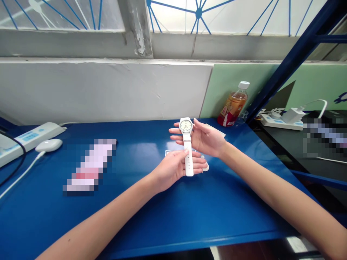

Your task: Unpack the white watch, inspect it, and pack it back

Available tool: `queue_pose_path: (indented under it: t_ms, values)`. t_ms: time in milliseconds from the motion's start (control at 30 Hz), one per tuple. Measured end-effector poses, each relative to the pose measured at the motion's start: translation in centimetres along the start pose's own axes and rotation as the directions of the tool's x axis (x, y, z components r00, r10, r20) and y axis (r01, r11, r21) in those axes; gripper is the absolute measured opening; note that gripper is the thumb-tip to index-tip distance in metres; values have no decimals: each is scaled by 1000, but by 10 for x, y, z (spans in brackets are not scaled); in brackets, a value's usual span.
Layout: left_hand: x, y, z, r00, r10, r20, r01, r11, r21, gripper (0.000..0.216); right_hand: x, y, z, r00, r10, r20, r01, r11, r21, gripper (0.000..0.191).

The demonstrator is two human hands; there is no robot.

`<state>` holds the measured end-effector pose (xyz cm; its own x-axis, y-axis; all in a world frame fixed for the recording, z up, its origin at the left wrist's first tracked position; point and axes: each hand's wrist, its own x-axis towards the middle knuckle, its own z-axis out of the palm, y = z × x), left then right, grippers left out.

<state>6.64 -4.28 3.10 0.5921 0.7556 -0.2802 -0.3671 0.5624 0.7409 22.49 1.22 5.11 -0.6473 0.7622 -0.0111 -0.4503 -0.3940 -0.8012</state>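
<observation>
A white wristwatch (189, 159) with a round pale dial is stretched out between my two hands, above the blue desk (151, 216). My right hand (207, 139) is palm up, its fingers under the watch case and its thumb beside the dial. Lower down, my left hand (172, 168) pinches the strap, with the thumb on top and the fingers behind it. The strap's holed end hangs down past the left thumb. Behind the left fingertips shows a small white round thing (206, 167), mostly hidden. A pale flat piece (216, 129) shows behind my right hand.
At the back right a capped drink bottle (233, 104) leans by the blue frame post (287, 57). To the left lie a pixelated flat object (90, 166), a white charger puck (49, 145) with cable and a power strip (35, 139). Another power strip (282, 121) lies right.
</observation>
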Motion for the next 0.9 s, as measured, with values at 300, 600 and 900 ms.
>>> queue_pose_path:
  t_ms: [300, 600, 900]
  values:
    - [0, 0, -1, 999, 8, -51, -7, 1000, 24, 31, 0, -2, -3, 1000, 6, 20, -5, 999, -52, 53]
    - [-3, 8, -3, 1000, 13, 2, -13, 996, 93, 28, -1, -3, 0, 999, -31, 12, 31, 999, -44, 47]
    - [-3, 11, -2, 997, 68, -25, -65, 991, 119, 20, 0, -4, -9, 997, -62, -45, 61, 998, -15, 40]
